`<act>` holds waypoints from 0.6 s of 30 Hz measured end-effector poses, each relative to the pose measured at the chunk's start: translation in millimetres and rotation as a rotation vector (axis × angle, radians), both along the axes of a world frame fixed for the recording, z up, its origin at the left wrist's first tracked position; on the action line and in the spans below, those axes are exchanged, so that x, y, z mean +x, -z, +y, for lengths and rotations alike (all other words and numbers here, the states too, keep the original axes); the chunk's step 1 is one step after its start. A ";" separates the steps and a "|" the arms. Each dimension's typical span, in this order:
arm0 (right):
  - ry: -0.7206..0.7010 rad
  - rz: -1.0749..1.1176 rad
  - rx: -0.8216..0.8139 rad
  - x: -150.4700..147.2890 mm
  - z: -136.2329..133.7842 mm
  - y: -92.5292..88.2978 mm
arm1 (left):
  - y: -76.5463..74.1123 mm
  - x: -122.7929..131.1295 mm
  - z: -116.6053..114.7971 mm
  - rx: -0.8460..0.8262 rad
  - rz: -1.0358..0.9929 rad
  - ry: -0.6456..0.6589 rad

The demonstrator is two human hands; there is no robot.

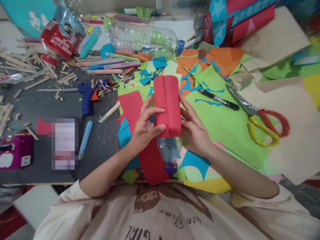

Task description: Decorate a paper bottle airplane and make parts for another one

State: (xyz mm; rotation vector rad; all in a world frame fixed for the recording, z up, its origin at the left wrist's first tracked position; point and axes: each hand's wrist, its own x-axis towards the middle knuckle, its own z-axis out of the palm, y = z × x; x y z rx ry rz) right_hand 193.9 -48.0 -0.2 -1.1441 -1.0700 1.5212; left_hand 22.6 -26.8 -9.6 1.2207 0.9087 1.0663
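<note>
A small clear plastic bottle [168, 148] lies between my hands, its purple cap pointing toward me. Red paper [172, 106] is wrapped round its body, and one edge of the sheet overlaps along the top. My left hand [146, 125] grips the wrapped bottle from the left, thumb and fingertips on the paper near the overlapping edge. From the right side my right hand [196, 130] holds it, fingers along the paper and partly hidden behind it. Beneath the bottle lies a long red paper strip [152, 156], beside blue paper pieces [196, 163].
Scissors [257, 115] and a black pen [220, 100] lie on green paper to the right. A blue glue gun [87, 96], markers [107, 65] and wooden sticks are at left. Behind are a large clear bottle [145, 38] and a red paper-covered model [237, 23].
</note>
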 end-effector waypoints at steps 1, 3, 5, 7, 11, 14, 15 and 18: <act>0.002 0.099 -0.082 -1.7 0.3 -0.8 | 0.4 -0.3 0.0 0.000 0.014 -0.009; -0.002 0.207 -0.210 -4.0 1.5 -1.7 | 0.5 -0.9 -0.3 0.005 0.045 -0.007; -0.007 0.243 -0.284 -5.4 2.9 -1.3 | -0.6 -1.3 -1.1 0.029 0.090 0.006; -0.015 0.269 -0.289 -6.8 3.7 -0.1 | -2.4 -1.5 -2.2 0.081 0.152 0.011; -0.040 0.291 -0.249 -9.2 4.0 2.7 | -2.4 -3.0 -3.0 0.209 0.272 0.068; -0.037 0.280 -0.262 -9.1 5.2 4.1 | 3.1 -5.8 -1.5 0.337 0.374 0.125; -0.026 0.276 -0.262 -8.7 5.9 4.5 | 5.2 -6.7 -0.9 0.384 0.413 0.142; 0.010 0.273 -0.250 -7.8 8.0 5.0 | 9.2 -9.0 0.6 0.497 0.494 0.172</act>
